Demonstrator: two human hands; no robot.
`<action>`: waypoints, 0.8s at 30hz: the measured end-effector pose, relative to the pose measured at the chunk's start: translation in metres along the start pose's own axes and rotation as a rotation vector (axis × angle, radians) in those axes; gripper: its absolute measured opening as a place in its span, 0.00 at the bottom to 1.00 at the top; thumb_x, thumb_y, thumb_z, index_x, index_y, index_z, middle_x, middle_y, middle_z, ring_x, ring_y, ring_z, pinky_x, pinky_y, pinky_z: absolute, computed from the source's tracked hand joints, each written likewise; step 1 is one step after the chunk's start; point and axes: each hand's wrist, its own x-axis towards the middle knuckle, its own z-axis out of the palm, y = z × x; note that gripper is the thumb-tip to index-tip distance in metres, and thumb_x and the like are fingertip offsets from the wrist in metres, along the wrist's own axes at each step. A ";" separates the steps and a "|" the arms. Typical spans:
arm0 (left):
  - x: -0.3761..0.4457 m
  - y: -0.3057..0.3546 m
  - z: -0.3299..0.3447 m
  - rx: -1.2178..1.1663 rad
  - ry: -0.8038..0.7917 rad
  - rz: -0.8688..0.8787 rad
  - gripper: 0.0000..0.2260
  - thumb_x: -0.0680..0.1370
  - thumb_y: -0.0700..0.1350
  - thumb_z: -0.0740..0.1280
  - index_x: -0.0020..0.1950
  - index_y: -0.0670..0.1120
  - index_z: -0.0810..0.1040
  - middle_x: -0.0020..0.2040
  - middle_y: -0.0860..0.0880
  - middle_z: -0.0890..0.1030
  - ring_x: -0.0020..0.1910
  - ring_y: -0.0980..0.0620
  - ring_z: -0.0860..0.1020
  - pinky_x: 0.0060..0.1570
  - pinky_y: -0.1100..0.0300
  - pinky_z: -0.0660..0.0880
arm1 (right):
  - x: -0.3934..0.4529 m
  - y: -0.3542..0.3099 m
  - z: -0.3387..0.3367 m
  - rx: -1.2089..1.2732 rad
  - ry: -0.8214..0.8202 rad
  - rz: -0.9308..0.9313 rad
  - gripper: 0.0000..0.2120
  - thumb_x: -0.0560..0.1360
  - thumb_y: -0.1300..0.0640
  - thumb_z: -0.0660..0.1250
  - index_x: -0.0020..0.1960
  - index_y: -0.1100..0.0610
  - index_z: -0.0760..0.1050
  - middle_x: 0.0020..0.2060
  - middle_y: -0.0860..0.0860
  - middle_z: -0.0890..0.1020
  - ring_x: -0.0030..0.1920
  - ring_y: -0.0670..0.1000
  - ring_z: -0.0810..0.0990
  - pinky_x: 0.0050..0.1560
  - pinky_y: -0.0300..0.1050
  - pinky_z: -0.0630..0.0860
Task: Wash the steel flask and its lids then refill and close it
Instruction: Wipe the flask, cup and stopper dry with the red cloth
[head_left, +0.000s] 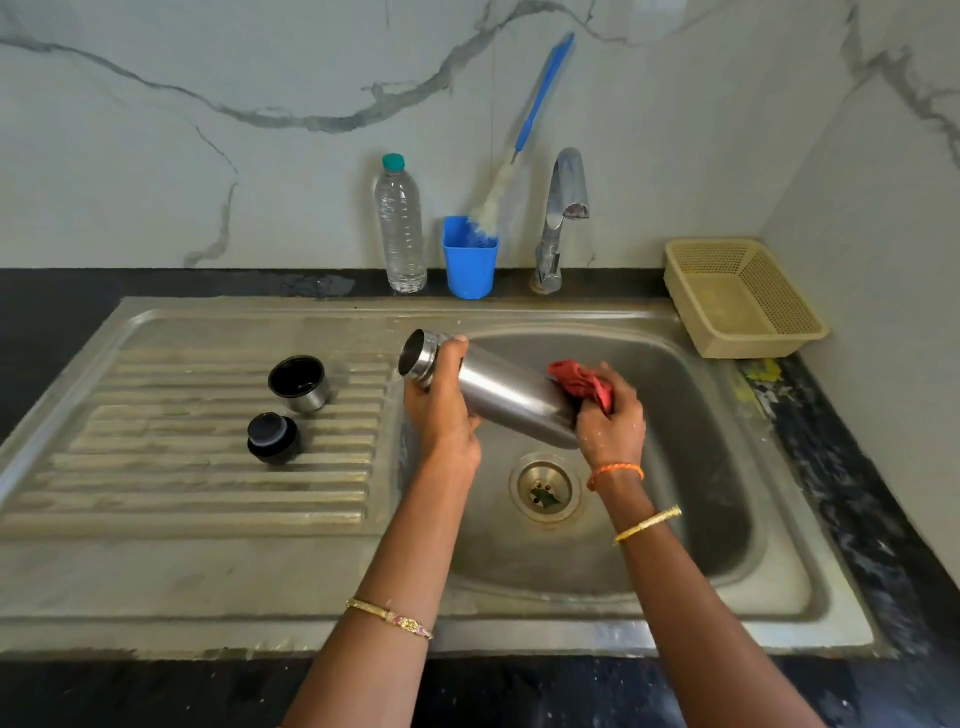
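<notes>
Steel flask (511, 397) gripped at the neck in my left hand (441, 410), right hand (610, 418) pinching the rag (579, 384); I'd rotate while scrubbing.

The flask (511, 397) I held was plain brushed silver, and the cloth (581, 385) against it was red. On the dull grey ribbed drainboard (208, 467) sat a silver cup lid (298, 382) with a black inside and an all-black stopper (274, 438). Behind stood a clear bottle (400, 228) with a teal cap, a bright blue cup (470, 257), and a brush (524, 135) with a blue handle and white bristles. The basket (743, 296) was pale yellow, the counter (52, 322) black, the wall (208, 130) white with grey veins.
</notes>
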 end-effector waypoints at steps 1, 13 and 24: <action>-0.001 -0.001 0.001 0.003 0.007 -0.021 0.13 0.71 0.44 0.73 0.53 0.50 0.77 0.45 0.49 0.81 0.49 0.49 0.80 0.52 0.46 0.78 | -0.003 -0.002 0.001 0.028 0.014 0.039 0.22 0.68 0.68 0.58 0.55 0.50 0.78 0.54 0.53 0.80 0.60 0.56 0.76 0.63 0.48 0.71; 0.006 0.049 0.016 0.438 -0.358 -0.083 0.23 0.67 0.52 0.73 0.60 0.49 0.74 0.57 0.43 0.77 0.57 0.43 0.78 0.50 0.38 0.78 | 0.036 -0.029 0.005 0.318 0.101 0.101 0.19 0.75 0.71 0.58 0.55 0.52 0.76 0.52 0.51 0.80 0.58 0.53 0.77 0.64 0.46 0.71; 0.006 0.022 0.036 -0.031 -0.077 0.050 0.19 0.73 0.50 0.73 0.56 0.38 0.80 0.47 0.44 0.85 0.45 0.49 0.84 0.49 0.57 0.81 | -0.034 -0.059 0.051 -0.082 -0.083 -0.765 0.25 0.72 0.54 0.56 0.68 0.46 0.70 0.70 0.51 0.69 0.74 0.58 0.58 0.71 0.59 0.50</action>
